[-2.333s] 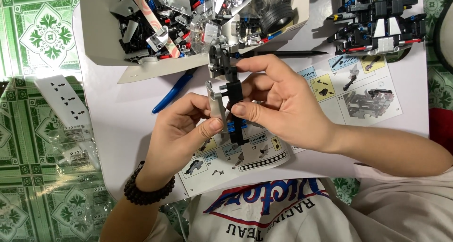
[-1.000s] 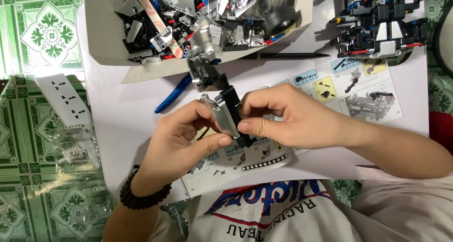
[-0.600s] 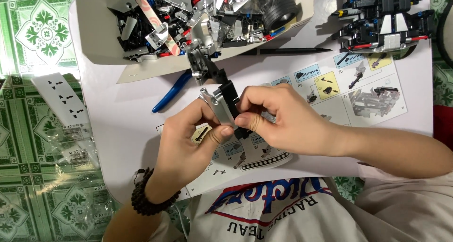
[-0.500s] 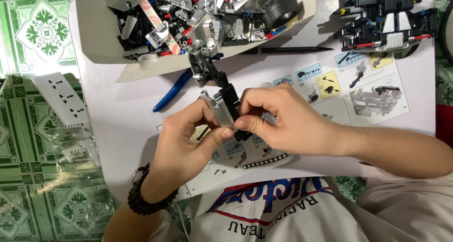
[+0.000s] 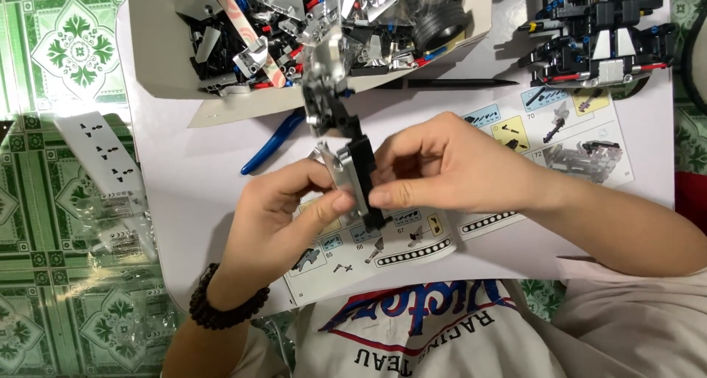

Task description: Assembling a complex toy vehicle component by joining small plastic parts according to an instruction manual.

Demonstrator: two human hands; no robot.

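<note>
Both hands hold one small black and grey brick assembly above the open instruction booklet, near the middle of the white counter.

Left hand: grip closed on the assembly's lower left side, thumb pressed against the grey plate. A dark bead bracelet sits on this wrist.

Right hand: grip closed on the assembly's right side, thumb and forefinger pinching the black bar near its lower end. The assembly stands roughly upright, tilted slightly, its upper end reaching toward the box.

Containers:
- A shallow white cardboard box lies at the top edge of the counter, open side up. It is filled with loose building-brick parts: mostly grey, black and silver pieces, with a few red and blue pins among them. A black tyre rests at the right end of the box. A pale strip with red markings lies diagonally across the parts at the left.

Beside the box: blue-handled pliers lie on the counter just below its front wall. A long black rod lies to the right of the box front. A partly built black vehicle model stands at the top right corner. A white power strip lies on the green patterned floor to the left of the counter.
</note>
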